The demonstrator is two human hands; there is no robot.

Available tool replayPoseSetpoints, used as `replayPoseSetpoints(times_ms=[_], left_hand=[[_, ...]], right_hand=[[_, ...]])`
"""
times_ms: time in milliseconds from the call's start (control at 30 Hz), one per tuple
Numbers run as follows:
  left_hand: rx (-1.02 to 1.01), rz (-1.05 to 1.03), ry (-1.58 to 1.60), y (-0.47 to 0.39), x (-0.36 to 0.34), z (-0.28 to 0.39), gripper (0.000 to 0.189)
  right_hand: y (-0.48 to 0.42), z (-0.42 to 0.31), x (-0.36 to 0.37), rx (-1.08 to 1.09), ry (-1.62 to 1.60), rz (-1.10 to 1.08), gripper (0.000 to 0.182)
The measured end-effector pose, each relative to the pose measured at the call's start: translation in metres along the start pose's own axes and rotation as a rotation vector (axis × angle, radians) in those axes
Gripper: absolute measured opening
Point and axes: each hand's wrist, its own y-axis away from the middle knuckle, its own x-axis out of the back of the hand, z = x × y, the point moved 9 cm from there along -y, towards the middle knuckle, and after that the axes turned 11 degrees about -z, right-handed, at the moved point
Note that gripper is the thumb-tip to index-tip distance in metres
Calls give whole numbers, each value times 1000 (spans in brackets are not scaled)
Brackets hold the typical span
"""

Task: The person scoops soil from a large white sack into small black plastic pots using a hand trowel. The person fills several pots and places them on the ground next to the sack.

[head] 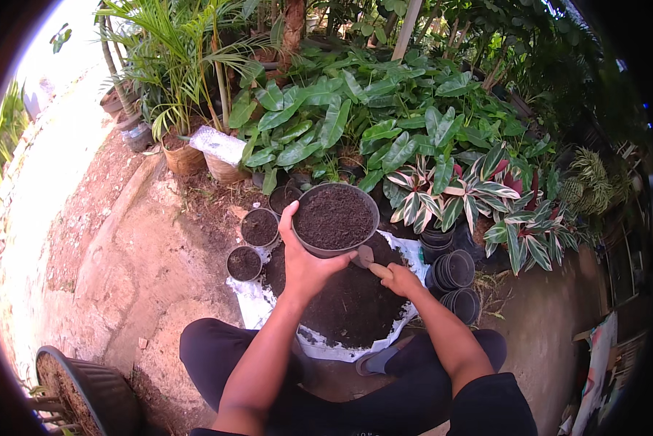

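Observation:
My left hand point(311, 268) grips a dark plastic nursery pot point(336, 220) by its near left side, thumb and fingers spread around the wall. Dark soil fills this pot close to its rim, and it is held up over a heap of soil point(354, 305). In my right hand point(403, 280) is the wooden handle of a small hand trowel point(380, 270). The trowel's blade lies just beside the pot's lower right edge; whether they touch I cannot tell. Under the heap spreads a white plastic sheet point(332, 352) with ragged edges.
Several soil-filled pots point(244, 264) stand left of the sheet. Stacked black pots point(457, 271) sit at its right. Leafy green plants point(326, 120) and striped-leaf plants point(468, 196) crowd the far side. A large ribbed planter point(100, 392) is at lower left.

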Motion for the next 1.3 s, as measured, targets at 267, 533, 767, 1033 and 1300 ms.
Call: replayPoseSetpoints(times_ms=[267, 533, 767, 1033, 1300], left_hand=[[36, -10, -55, 0, 5, -12, 125], [67, -16, 4, -1, 2, -16, 125], [57, -37, 23, 0, -7, -12, 126], [48, -76, -18, 0, -15, -5, 124], [37, -67, -63, 3, -12, -14, 125]], right_hand=[[-37, 12, -55, 115, -15, -133, 48], [1, 13, -63, -49, -578, -628, 33], [24, -8, 15, 74, -865, -436, 25], [92, -85, 149, 418, -1040, -1, 30], [146, -114, 189, 485, -624, 175, 42]])
